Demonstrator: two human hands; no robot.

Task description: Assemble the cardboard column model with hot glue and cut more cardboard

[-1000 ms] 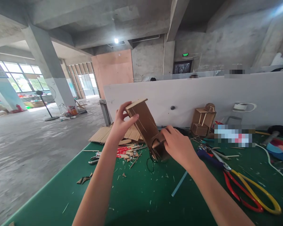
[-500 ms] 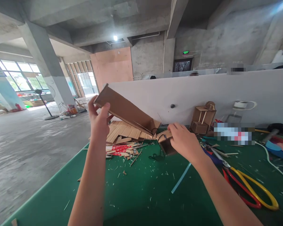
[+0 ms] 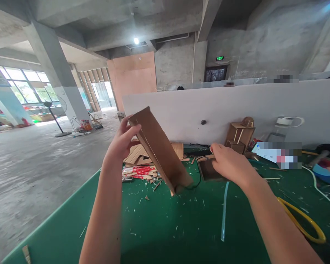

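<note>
Left hand closed around the upper end of a long cardboard piece, thumb pressed along its side edge; piece tilted over the middle of the worktop, lower end down and to the right, contact with the surface not discernible. Right hand with fingers bunched on the rim of a small cardboard box, dark open side toward the near edge. Black cord across the narrow gap between both. Toward the far left corner, close behind the long piece, cardboard sheets and red-wrapped sticks. At the far edge, right of centre, a cardboard model beside the white partition. Toward the right edge, beyond the right forearm, a yellow handle. Widest room for moving between the forearms, toward the near edge, with small scraps and a translucent blue strip.
</note>
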